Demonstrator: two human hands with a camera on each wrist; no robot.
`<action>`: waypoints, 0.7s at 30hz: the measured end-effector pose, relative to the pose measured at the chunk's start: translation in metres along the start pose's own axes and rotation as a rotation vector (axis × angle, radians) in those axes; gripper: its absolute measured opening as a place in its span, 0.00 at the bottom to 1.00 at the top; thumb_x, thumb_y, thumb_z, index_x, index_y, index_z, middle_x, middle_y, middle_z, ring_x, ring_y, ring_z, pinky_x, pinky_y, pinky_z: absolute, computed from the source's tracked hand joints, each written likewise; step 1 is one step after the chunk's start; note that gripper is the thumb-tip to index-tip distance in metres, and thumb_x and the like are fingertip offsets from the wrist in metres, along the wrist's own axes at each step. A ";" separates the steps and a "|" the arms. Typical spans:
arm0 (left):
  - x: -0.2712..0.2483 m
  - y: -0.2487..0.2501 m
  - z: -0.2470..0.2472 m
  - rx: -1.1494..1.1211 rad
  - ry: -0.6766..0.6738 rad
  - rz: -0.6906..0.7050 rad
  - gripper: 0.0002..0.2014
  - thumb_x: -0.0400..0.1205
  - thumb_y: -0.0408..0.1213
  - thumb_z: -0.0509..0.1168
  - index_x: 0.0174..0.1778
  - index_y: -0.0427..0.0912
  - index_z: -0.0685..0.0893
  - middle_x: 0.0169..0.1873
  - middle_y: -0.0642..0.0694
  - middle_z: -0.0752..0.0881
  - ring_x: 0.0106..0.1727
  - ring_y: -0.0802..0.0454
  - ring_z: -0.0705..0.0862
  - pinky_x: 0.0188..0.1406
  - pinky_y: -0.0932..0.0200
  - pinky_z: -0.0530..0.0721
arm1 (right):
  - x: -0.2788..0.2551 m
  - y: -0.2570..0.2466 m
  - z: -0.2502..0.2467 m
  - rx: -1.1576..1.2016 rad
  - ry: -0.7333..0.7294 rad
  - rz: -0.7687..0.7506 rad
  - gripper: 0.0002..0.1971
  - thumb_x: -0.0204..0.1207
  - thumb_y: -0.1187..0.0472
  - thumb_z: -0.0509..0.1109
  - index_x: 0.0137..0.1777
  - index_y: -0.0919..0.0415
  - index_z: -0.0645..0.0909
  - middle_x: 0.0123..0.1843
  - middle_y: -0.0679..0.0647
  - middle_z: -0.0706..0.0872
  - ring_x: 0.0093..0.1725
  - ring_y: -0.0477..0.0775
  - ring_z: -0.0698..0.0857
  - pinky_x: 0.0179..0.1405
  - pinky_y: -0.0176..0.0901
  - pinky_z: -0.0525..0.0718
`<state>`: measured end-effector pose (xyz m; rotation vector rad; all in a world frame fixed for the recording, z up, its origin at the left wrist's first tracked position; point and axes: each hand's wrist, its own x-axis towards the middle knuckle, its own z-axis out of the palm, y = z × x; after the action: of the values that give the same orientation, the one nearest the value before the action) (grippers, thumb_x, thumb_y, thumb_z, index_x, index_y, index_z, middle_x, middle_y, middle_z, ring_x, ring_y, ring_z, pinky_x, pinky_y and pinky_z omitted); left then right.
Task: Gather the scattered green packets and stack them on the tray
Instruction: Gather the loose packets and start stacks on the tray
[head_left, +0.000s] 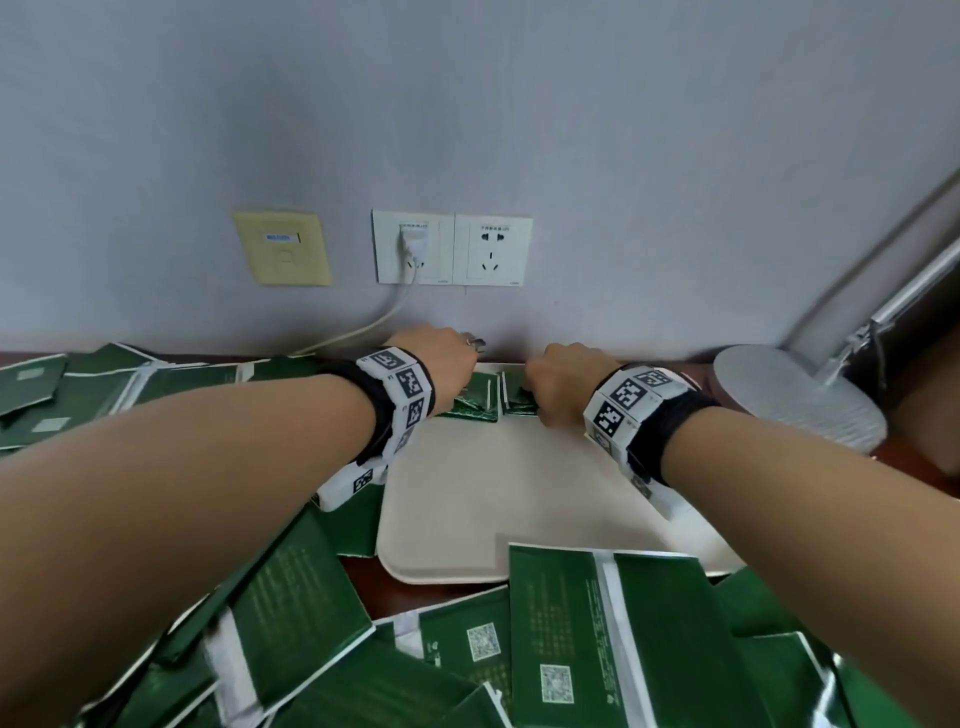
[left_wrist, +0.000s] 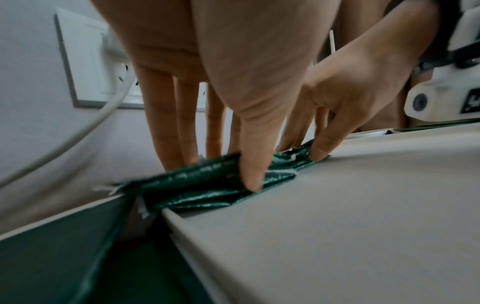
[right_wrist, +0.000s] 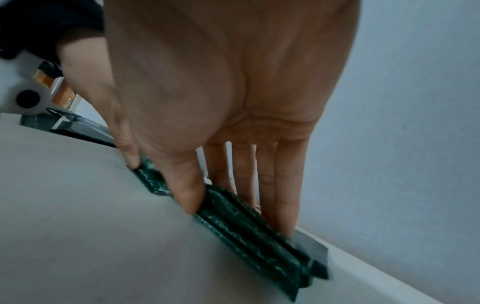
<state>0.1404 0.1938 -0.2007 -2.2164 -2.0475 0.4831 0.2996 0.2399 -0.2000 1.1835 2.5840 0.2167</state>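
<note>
A cream tray (head_left: 493, 493) lies in the middle of the table. At its far edge near the wall, two small stacks of green packets stand side by side. My left hand (head_left: 452, 374) pinches the left stack (left_wrist: 187, 185), thumb in front and fingers behind. My right hand (head_left: 556, 389) holds the right stack (right_wrist: 259, 236) the same way, thumb (right_wrist: 189, 197) on the near side. The two stacks (head_left: 475, 405) almost touch each other. Many more green packets (head_left: 571, 623) lie scattered around the tray.
Loose packets cover the table to the left (head_left: 104, 384) and in front, some overlapping the tray's near edge. A grey lamp base (head_left: 795, 400) stands right of the tray. Wall sockets (head_left: 452, 249) with a white cable (head_left: 363, 327) sit just behind the hands.
</note>
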 end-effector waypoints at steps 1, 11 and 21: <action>0.002 -0.001 0.003 -0.003 -0.016 0.004 0.14 0.82 0.42 0.69 0.61 0.43 0.86 0.57 0.43 0.84 0.54 0.40 0.86 0.48 0.49 0.86 | 0.000 0.001 0.002 0.006 -0.005 -0.008 0.12 0.79 0.58 0.67 0.59 0.59 0.83 0.53 0.60 0.83 0.47 0.65 0.83 0.40 0.45 0.76; 0.011 0.002 0.005 -0.054 -0.042 -0.006 0.21 0.80 0.53 0.72 0.64 0.46 0.88 0.56 0.42 0.86 0.54 0.41 0.86 0.54 0.48 0.87 | 0.010 0.006 0.007 0.053 0.017 -0.010 0.15 0.80 0.54 0.72 0.63 0.58 0.82 0.59 0.60 0.83 0.54 0.65 0.85 0.43 0.45 0.75; 0.013 0.002 0.007 -0.049 -0.032 0.060 0.27 0.83 0.62 0.63 0.72 0.48 0.83 0.56 0.44 0.84 0.55 0.43 0.83 0.52 0.51 0.84 | 0.014 0.009 0.007 0.120 0.008 0.025 0.14 0.78 0.44 0.71 0.47 0.53 0.74 0.38 0.52 0.74 0.42 0.59 0.78 0.40 0.44 0.74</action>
<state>0.1408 0.2052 -0.2103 -2.3188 -2.0346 0.4812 0.2998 0.2564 -0.2073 1.2590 2.6220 0.0722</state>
